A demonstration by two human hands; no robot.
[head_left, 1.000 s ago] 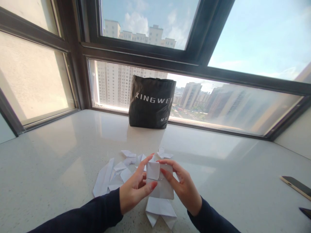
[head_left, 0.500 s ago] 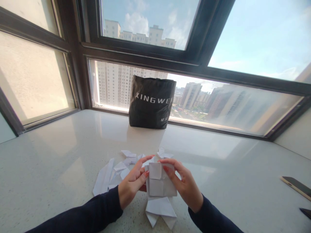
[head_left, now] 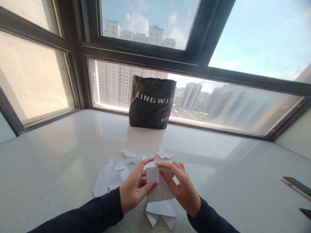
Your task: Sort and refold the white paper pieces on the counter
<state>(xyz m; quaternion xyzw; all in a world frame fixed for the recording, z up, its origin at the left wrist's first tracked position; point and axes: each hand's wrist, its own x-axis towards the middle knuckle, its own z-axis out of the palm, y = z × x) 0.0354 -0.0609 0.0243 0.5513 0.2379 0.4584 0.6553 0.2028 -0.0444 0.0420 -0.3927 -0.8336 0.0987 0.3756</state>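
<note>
A folded sheet of white paper (head_left: 160,191) is held up between both hands, with a small square flap at its top left. My left hand (head_left: 136,186) grips its left side, the thumb lying across the flap's lower edge and the index finger reaching above the top. My right hand (head_left: 179,182) pinches the upper right part between thumb and fingers. Just below, on the counter, lies a folded paper piece (head_left: 161,212) with two pointed ends. Several other white folded papers (head_left: 120,170) lie beyond and left of my left hand, partly hidden by it.
A black bag (head_left: 152,105) with white lettering stands at the back of the speckled white counter (head_left: 60,155), against the window. One small folded paper (head_left: 164,153) lies beyond my hands. A phone (head_left: 297,186) and a dark object (head_left: 305,213) lie at the right edge.
My hands and the held paper have shifted slightly down. My left thumb has slid lower and rightward onto the small flap. The other papers and the bag have stayed put.
</note>
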